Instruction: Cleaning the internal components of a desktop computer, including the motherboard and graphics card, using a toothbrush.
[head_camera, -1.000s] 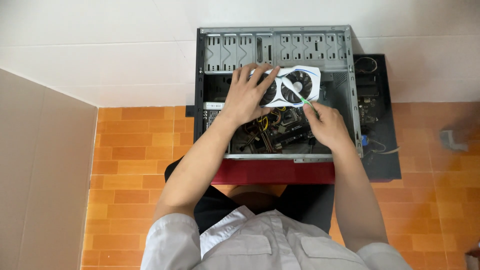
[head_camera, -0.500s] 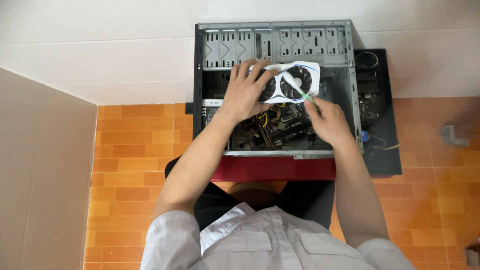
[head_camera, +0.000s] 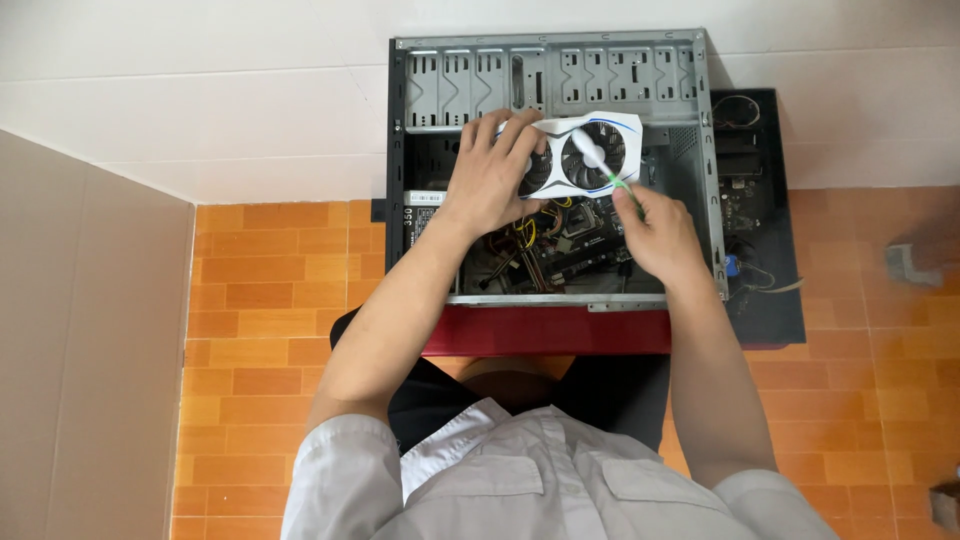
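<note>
**Steadying the card, brushing the fan**

We are looking straight down on a person who is sitting at an open desktop computer case (head_camera: 548, 165), which is lying on its side on a low red stand (head_camera: 545, 331) so that its whole interior is facing up and within easy reach. The left hand (head_camera: 492, 178) is closing over the left end of a white twin-fan graphics card (head_camera: 583, 155), fingers curling across its top edge, and we are judging that this grip is there to keep the card from rocking while it is being worked on. The card is sitting across the upper middle of the case, just below the grey metal drive bays (head_camera: 545, 80) and above a tangle of yellow and black cables (head_camera: 530, 240).

The right hand (head_camera: 658, 235) is pinching a slim green-handled brush (head_camera: 603, 168) like a pen, its pale tip resting on the right-hand fan of the card; we are reading the low, slanted angle as a way of getting the bristles in between the blades. Both forearms are reaching in over the case's near edge, bare below the short sleeves of a pale grey shirt (head_camera: 540, 480).

A black side panel (head_camera: 770, 300) is lying flat just to the right of the case, out of the way but close by. Orange floor tiles (head_camera: 270, 300) are surrounding the stand, and a white wall (head_camera: 200, 100) is running behind the case. A small grey object by the right edge is too blurred for us to identify.
</note>
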